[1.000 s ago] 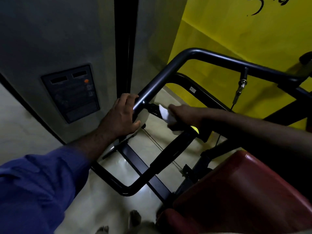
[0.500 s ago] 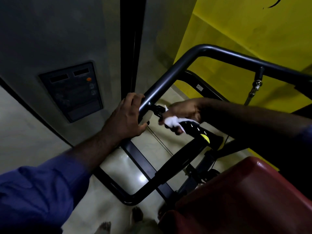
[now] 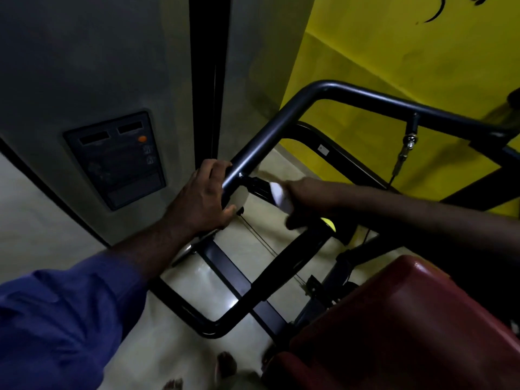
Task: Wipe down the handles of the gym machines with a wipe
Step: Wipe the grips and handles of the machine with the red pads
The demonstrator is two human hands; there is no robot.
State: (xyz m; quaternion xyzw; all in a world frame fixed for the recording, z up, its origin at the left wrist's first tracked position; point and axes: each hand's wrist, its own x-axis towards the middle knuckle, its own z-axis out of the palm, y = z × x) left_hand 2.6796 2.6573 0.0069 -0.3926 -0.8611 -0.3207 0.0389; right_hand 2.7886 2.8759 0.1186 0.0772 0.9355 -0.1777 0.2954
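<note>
Left hand had its fingers curled round the dark grey rounded metal frame tube, steadying it. Right hand — a bit blurred — clutched a small crumpled white wipe against the short black handle sticking out just beside the tube. The wipe looked light and floppy, so I'd bunch it and wrap it round the stiff grip. Black scrawl on the yellow wall and a tiny white sticker — neither readable.

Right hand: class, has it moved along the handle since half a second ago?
Yes. The right hand with the wipe has slid along the handle towards its yellow mark.
</note>
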